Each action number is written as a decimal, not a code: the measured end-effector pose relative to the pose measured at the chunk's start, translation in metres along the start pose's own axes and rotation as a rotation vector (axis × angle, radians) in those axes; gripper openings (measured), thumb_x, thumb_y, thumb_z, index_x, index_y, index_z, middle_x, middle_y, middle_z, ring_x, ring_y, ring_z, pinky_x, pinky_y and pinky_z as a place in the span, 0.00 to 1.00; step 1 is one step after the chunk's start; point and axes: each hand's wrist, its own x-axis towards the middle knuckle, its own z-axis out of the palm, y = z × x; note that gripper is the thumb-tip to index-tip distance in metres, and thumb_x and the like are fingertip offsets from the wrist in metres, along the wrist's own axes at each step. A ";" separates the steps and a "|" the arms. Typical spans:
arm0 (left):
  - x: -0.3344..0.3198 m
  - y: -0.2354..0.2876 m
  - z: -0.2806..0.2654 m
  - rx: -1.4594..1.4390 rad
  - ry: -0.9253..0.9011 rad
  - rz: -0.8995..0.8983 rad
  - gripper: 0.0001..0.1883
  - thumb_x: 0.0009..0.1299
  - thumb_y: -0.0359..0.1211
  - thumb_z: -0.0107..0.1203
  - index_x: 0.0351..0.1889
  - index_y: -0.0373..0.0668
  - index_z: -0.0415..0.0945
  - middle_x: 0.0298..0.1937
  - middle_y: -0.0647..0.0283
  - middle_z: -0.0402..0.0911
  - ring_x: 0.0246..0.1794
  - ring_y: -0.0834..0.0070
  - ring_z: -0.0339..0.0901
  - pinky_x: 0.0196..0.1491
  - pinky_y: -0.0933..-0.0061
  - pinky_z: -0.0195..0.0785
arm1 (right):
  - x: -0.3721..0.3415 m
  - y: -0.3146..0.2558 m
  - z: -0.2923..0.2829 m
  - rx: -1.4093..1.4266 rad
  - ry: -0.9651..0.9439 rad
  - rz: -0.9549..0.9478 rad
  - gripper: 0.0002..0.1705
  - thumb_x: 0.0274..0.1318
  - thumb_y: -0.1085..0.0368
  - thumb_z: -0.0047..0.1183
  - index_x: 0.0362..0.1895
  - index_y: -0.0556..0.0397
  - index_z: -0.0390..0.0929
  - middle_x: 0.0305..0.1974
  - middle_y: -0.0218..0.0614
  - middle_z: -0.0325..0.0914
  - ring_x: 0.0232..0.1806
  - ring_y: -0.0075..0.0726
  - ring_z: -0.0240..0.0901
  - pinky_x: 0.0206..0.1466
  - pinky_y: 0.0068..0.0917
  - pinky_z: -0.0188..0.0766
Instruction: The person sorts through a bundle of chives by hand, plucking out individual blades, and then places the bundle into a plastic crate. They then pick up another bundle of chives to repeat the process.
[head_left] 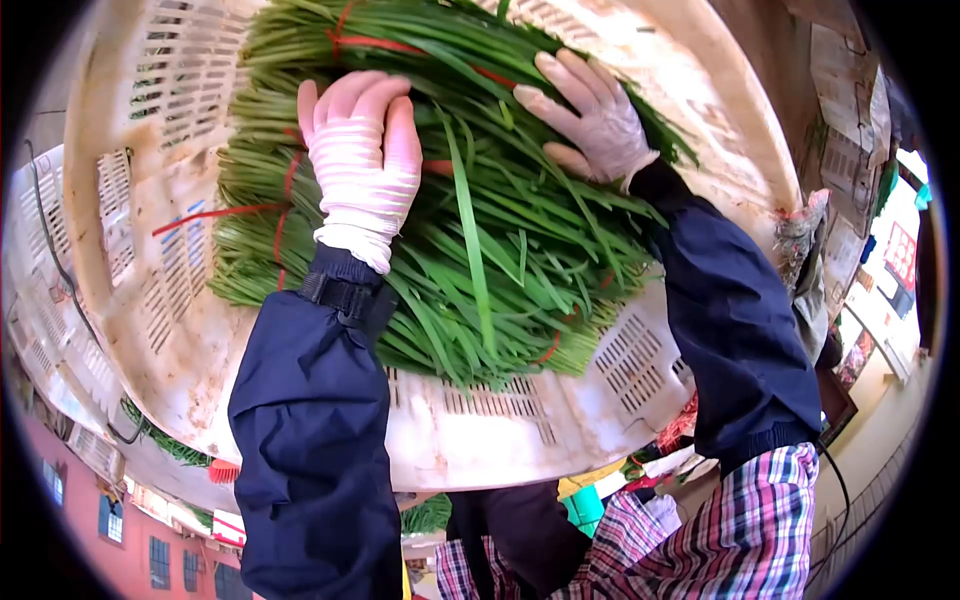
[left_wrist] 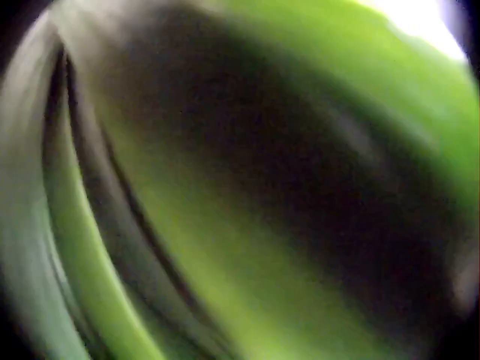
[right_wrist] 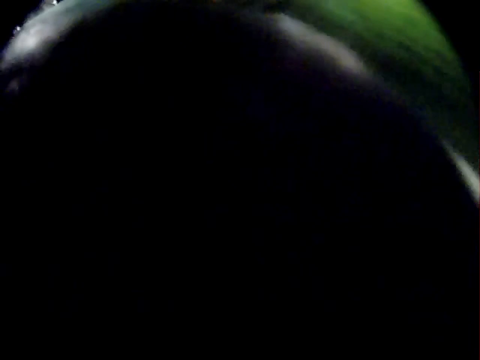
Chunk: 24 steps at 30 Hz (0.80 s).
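Note:
Bundles of garlic chives (head_left: 510,270), long flat green leaves bound with red ties (head_left: 215,216), are stacked in a large off-white plastic basket (head_left: 480,460). The left hand (head_left: 362,170), in a pale glove with a wrinkled cuff, rests on the bundles near their stem ends, its fingers pointing away. Across the pile, the gloved right hand (head_left: 592,118) lies on the leaves of the upper bundle with its fingers extended. Blurred leaves (left_wrist: 225,247) fill much of the left wrist view. The right wrist view is mostly dark, with some green (right_wrist: 390,30) at the top.
The basket's slotted walls rise around the pile. A dark cable (head_left: 60,265) runs past its left side. At the right hangs a crumpled grey cloth (head_left: 805,260). Plaid fabric (head_left: 750,520) shows at the person's body, below the basket's near rim.

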 end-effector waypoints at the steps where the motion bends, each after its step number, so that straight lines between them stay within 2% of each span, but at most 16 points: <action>1: -0.003 0.008 -0.005 -0.064 -0.040 -0.001 0.13 0.61 0.27 0.56 0.45 0.45 0.78 0.49 0.61 0.76 0.51 0.61 0.72 0.65 0.45 0.52 | 0.000 0.000 0.000 -0.001 0.021 -0.009 0.39 0.53 0.48 0.53 0.70 0.32 0.60 0.70 0.41 0.55 0.72 0.49 0.49 0.73 0.46 0.46; 2: -0.004 0.018 -0.006 -0.187 -0.037 -0.051 0.18 0.60 0.29 0.57 0.50 0.44 0.76 0.55 0.59 0.73 0.59 0.57 0.67 0.66 0.46 0.51 | -0.001 0.001 0.003 0.003 0.051 -0.022 0.38 0.54 0.47 0.52 0.70 0.32 0.60 0.70 0.41 0.55 0.72 0.49 0.49 0.73 0.47 0.47; 4: -0.008 0.036 0.003 -0.229 0.014 0.052 0.23 0.59 0.34 0.59 0.54 0.43 0.74 0.61 0.57 0.70 0.64 0.54 0.62 0.66 0.43 0.49 | -0.001 0.003 0.007 -0.037 0.048 -0.027 0.37 0.55 0.46 0.49 0.71 0.32 0.59 0.71 0.40 0.54 0.72 0.50 0.49 0.73 0.48 0.47; 6: -0.007 0.049 0.005 -0.032 -0.175 0.206 0.27 0.62 0.38 0.57 0.61 0.43 0.70 0.66 0.55 0.66 0.68 0.55 0.60 0.67 0.48 0.48 | -0.003 0.003 0.012 -0.004 0.124 -0.041 0.36 0.58 0.44 0.46 0.71 0.31 0.59 0.71 0.39 0.54 0.72 0.49 0.49 0.73 0.49 0.46; 8: -0.011 0.053 0.014 0.190 -0.317 0.200 0.29 0.61 0.42 0.58 0.61 0.45 0.70 0.67 0.59 0.67 0.67 0.56 0.60 0.69 0.43 0.41 | -0.003 0.003 0.013 -0.028 0.125 -0.050 0.35 0.59 0.43 0.45 0.70 0.31 0.60 0.71 0.39 0.54 0.72 0.48 0.50 0.73 0.49 0.46; 10: -0.015 0.051 0.016 0.209 -0.277 0.217 0.29 0.60 0.42 0.58 0.61 0.45 0.69 0.67 0.59 0.67 0.67 0.57 0.60 0.68 0.42 0.41 | -0.002 -0.001 0.010 0.000 0.099 -0.030 0.35 0.58 0.48 0.50 0.70 0.32 0.60 0.71 0.39 0.54 0.72 0.49 0.50 0.72 0.47 0.50; 12: -0.018 0.049 0.013 0.173 -0.324 0.157 0.32 0.60 0.43 0.59 0.62 0.45 0.67 0.68 0.60 0.65 0.67 0.58 0.59 0.69 0.41 0.41 | 0.002 -0.001 -0.007 0.028 0.049 -0.030 0.35 0.57 0.51 0.53 0.69 0.33 0.61 0.71 0.40 0.54 0.72 0.50 0.50 0.71 0.46 0.53; 13: -0.017 0.050 0.011 0.175 -0.338 0.138 0.32 0.59 0.42 0.59 0.63 0.45 0.67 0.68 0.60 0.65 0.68 0.58 0.59 0.69 0.41 0.41 | 0.002 0.000 -0.021 0.159 0.062 -0.044 0.35 0.54 0.58 0.56 0.68 0.36 0.64 0.69 0.42 0.58 0.70 0.53 0.54 0.70 0.45 0.56; 14: -0.014 0.053 0.011 0.170 -0.340 0.120 0.33 0.59 0.42 0.59 0.63 0.45 0.67 0.68 0.60 0.64 0.68 0.58 0.59 0.68 0.41 0.41 | 0.002 -0.006 -0.036 0.209 0.097 0.010 0.29 0.54 0.63 0.56 0.63 0.41 0.71 0.63 0.42 0.67 0.65 0.53 0.62 0.67 0.43 0.60; 16: -0.011 0.061 0.009 0.189 -0.377 0.066 0.33 0.59 0.42 0.58 0.64 0.44 0.66 0.69 0.59 0.63 0.68 0.57 0.58 0.69 0.39 0.40 | 0.002 -0.021 -0.074 0.442 0.199 0.175 0.24 0.54 0.69 0.53 0.58 0.46 0.76 0.57 0.42 0.73 0.59 0.51 0.68 0.64 0.39 0.63; 18: -0.020 0.068 0.011 0.223 -0.356 0.022 0.34 0.60 0.43 0.57 0.64 0.43 0.65 0.70 0.56 0.62 0.69 0.54 0.57 0.70 0.36 0.36 | 0.008 -0.039 -0.095 0.383 0.297 0.184 0.21 0.55 0.71 0.51 0.55 0.48 0.79 0.54 0.42 0.75 0.56 0.50 0.71 0.62 0.36 0.64; 19: -0.024 0.075 0.013 0.158 -0.351 0.024 0.34 0.60 0.44 0.56 0.65 0.42 0.65 0.70 0.55 0.62 0.70 0.52 0.56 0.70 0.35 0.35 | 0.004 -0.043 -0.095 0.450 0.282 0.236 0.22 0.56 0.68 0.51 0.57 0.48 0.77 0.56 0.44 0.73 0.57 0.51 0.70 0.62 0.38 0.64; 20: -0.028 0.084 0.012 0.099 -0.352 0.026 0.35 0.60 0.45 0.56 0.65 0.40 0.64 0.70 0.53 0.61 0.70 0.50 0.55 0.71 0.34 0.33 | -0.005 -0.045 -0.082 0.516 0.272 0.288 0.25 0.58 0.63 0.51 0.62 0.46 0.73 0.60 0.45 0.69 0.61 0.53 0.65 0.65 0.42 0.59; 21: -0.030 0.098 0.006 -0.014 -0.454 0.021 0.36 0.60 0.47 0.54 0.64 0.39 0.64 0.69 0.51 0.62 0.71 0.47 0.53 0.71 0.33 0.31 | -0.019 -0.043 -0.061 0.477 0.231 0.324 0.28 0.57 0.61 0.51 0.64 0.45 0.70 0.63 0.46 0.66 0.64 0.54 0.62 0.68 0.43 0.55; 22: -0.041 0.110 0.008 -0.094 -0.439 0.061 0.35 0.61 0.48 0.51 0.63 0.37 0.65 0.67 0.49 0.63 0.71 0.46 0.53 0.71 0.31 0.32 | -0.036 -0.037 -0.039 0.437 0.191 0.360 0.30 0.57 0.59 0.51 0.66 0.43 0.67 0.66 0.47 0.63 0.66 0.54 0.58 0.71 0.45 0.51; 24: -0.063 0.137 0.003 -0.151 -0.570 0.144 0.32 0.63 0.47 0.49 0.58 0.32 0.67 0.64 0.44 0.66 0.68 0.46 0.57 0.70 0.29 0.31 | -0.086 -0.032 0.001 0.093 0.061 0.354 0.34 0.55 0.60 0.51 0.68 0.45 0.64 0.68 0.49 0.59 0.69 0.55 0.54 0.75 0.45 0.44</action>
